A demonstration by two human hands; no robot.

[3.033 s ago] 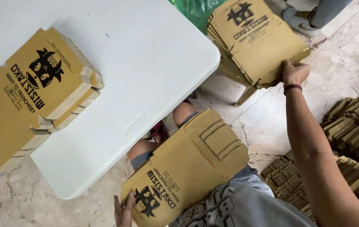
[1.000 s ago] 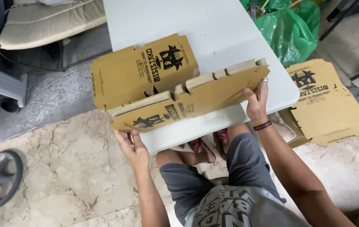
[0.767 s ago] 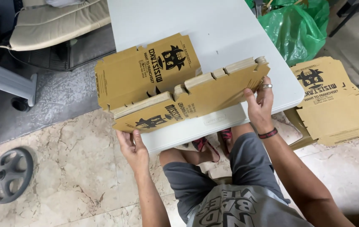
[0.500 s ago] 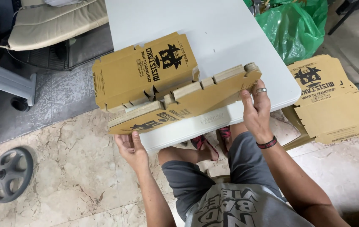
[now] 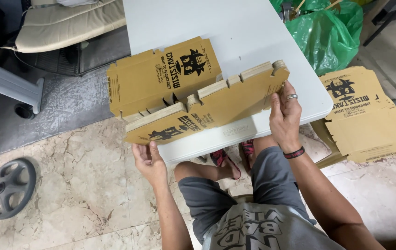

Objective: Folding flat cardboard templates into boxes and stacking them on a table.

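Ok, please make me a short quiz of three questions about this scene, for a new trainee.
1. True or false: both hands hold the same stack of flat cardboard box blanks.
2. What lies on the white table behind the held stack? A) a green bag B) another pile of box blanks C) a cushion
3. On which hand is the ring?

Key:
1. True: left hand and right hand grip the ends of the stack of flat cardboard box blanks.
2. B: another pile of box blanks lies on the white table.
3. The right hand.
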